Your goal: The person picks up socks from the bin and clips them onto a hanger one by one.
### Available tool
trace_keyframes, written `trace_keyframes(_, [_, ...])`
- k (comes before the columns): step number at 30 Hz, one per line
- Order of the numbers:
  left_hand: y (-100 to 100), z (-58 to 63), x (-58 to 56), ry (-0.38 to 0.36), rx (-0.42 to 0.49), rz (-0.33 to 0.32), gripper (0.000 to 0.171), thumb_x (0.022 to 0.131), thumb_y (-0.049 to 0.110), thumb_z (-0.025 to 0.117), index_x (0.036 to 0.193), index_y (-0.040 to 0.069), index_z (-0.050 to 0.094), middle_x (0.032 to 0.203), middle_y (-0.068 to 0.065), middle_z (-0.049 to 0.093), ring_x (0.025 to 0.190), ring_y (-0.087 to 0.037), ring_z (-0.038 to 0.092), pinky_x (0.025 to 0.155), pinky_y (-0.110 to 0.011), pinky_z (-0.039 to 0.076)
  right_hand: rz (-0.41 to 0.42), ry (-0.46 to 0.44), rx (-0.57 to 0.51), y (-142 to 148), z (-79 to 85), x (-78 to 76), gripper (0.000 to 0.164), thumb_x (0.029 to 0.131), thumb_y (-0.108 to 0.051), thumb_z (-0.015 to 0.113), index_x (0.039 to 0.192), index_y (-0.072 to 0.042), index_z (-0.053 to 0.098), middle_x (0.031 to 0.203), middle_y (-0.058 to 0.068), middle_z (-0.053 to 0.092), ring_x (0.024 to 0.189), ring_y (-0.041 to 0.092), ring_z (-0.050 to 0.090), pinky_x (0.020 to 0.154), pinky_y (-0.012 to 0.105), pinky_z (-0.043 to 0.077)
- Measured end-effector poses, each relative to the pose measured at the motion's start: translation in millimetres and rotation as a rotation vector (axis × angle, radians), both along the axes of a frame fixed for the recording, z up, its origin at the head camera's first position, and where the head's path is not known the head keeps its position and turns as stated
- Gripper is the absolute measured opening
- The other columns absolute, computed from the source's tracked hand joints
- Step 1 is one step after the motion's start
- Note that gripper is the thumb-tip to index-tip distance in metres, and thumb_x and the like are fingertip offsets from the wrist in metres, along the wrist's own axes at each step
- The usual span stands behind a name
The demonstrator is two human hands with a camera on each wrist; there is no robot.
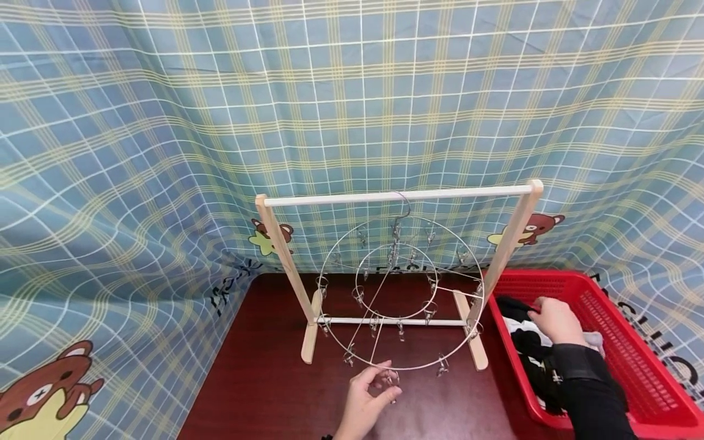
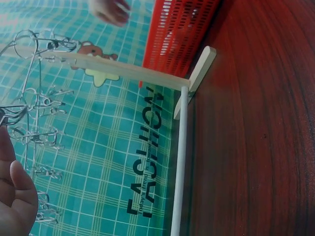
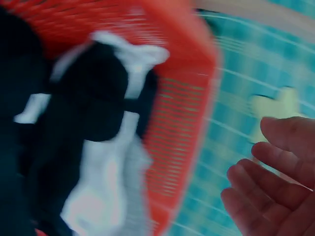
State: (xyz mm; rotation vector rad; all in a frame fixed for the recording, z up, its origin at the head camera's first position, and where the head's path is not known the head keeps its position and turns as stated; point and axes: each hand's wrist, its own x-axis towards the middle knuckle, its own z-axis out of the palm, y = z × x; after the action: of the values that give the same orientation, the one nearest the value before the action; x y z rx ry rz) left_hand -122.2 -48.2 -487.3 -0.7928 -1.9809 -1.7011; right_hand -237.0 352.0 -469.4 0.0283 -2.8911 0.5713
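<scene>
At the front of a round wire hanger (image 1: 404,368) with hanging metal clips, my left hand (image 1: 367,397) pinches one clip (image 1: 392,379) between thumb and fingers. The left wrist view catches this clip (image 2: 12,115) only partly, at the left edge above the fingertips. My right hand (image 1: 558,321) is over the red basket (image 1: 649,354), above black, white and grey cloth items (image 3: 98,172). Its fingers (image 3: 261,182) are loosely bent with nothing between them in the right wrist view. That view is blurred, so the exact kind of cloth items is unclear.
The hanger hooks onto the white top bar (image 1: 341,198) of a wooden stand (image 1: 288,263). The stand's right foot (image 1: 472,342) is close to the basket. A dark red table (image 1: 247,379) lies below, and a checked curtain (image 1: 352,122) surrounds it.
</scene>
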Motion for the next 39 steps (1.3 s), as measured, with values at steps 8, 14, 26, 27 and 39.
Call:
trace_keyframes(8, [0.7,-0.9,1.2,0.010,-0.022,0.004,0.031,0.065,-0.009,0.070,0.094,-0.007,0.059,0.084,-0.020,0.064,0.073,-0.028,0.059,0.055,-0.033,0.047,0.136,-0.158,0.019,20.5,-77.3,-19.7,0.048,0.068,-0.015,0.066,0.099,0.018,0.050,0.087,0.031,0.057,0.082,0.047,0.053,0.071,0.053,0.042])
trace_keyframes(14, [3.5,-2.4,3.0,-0.020,-0.007,-0.005,0.031,0.069,-0.013,0.064,0.099,-0.012,0.056,0.084,-0.022,0.063,0.071,-0.028,0.062,0.059,-0.034,0.052,0.078,-0.180,0.026,26.8,-104.4,-11.3,0.023,0.069,-0.006,0.066,0.086,0.007,0.058,0.080,0.023,0.060,0.075,0.039,0.056,0.064,0.049,0.045])
trace_keyframes(26, [3.8,-3.7,1.1,-0.141,0.110,-0.114,0.040,0.071,-0.013,0.064,0.107,-0.019,0.046,0.084,-0.028,0.059,0.073,-0.037,0.060,0.064,-0.039,0.052,-0.063,0.139,-0.085,22.7,-68.0,7.8,0.016,0.075,-0.010,0.058,0.087,0.001,0.058,0.079,0.023,0.059,0.069,0.042,0.055,0.052,0.048,0.040])
trace_keyframes(27, [3.8,-3.4,0.9,-0.143,0.116,-0.117,0.039,0.071,-0.013,0.064,0.106,-0.019,0.047,0.085,-0.029,0.059,0.073,-0.039,0.060,0.064,-0.039,0.052,-0.082,0.173,-0.113,22.1,-61.1,10.1,0.017,0.076,-0.010,0.058,0.087,0.002,0.057,0.078,0.023,0.059,0.068,0.041,0.054,0.051,0.047,0.039])
trace_keyframes(39, [3.4,-1.5,-0.5,-0.180,0.153,-0.070,0.032,0.071,-0.008,0.066,0.098,-0.015,0.050,0.083,-0.028,0.059,0.074,-0.036,0.061,0.063,-0.033,0.053,-0.255,0.492,-0.384,-18.4,38.1,49.9,0.014,0.078,-0.007,0.061,0.086,-0.002,0.051,0.069,-0.017,0.048,0.060,-0.012,0.037,0.052,0.013,0.031])
